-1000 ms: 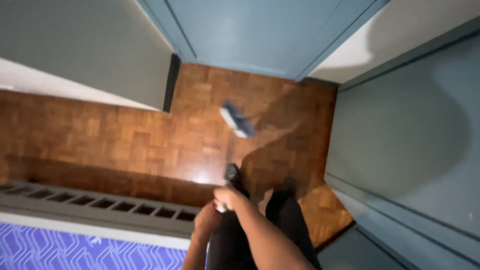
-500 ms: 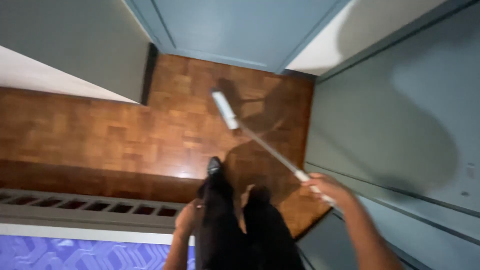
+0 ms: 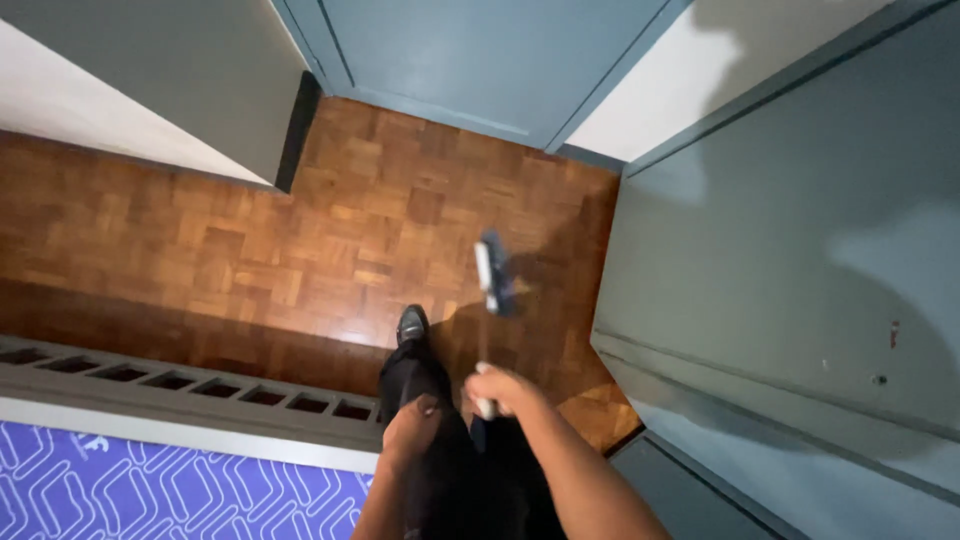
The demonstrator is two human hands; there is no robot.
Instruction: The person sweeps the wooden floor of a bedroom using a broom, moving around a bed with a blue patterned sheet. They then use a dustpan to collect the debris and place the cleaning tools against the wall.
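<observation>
I am clasping the broom's handle (image 3: pixel 484 370) in my right hand (image 3: pixel 505 390), its head (image 3: pixel 494 272) over the parquet floor (image 3: pixel 300 230), my left hand (image 3: pixel 412 425) curled empty; sweeping looks unfinished.

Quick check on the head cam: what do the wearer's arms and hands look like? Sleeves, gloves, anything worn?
Both forearms are bare to the bottom edge of the frame, with no sleeves showing. The left hand and right hand are ungloved. No watch, ring or band can be made out. No cables or markings.
</observation>
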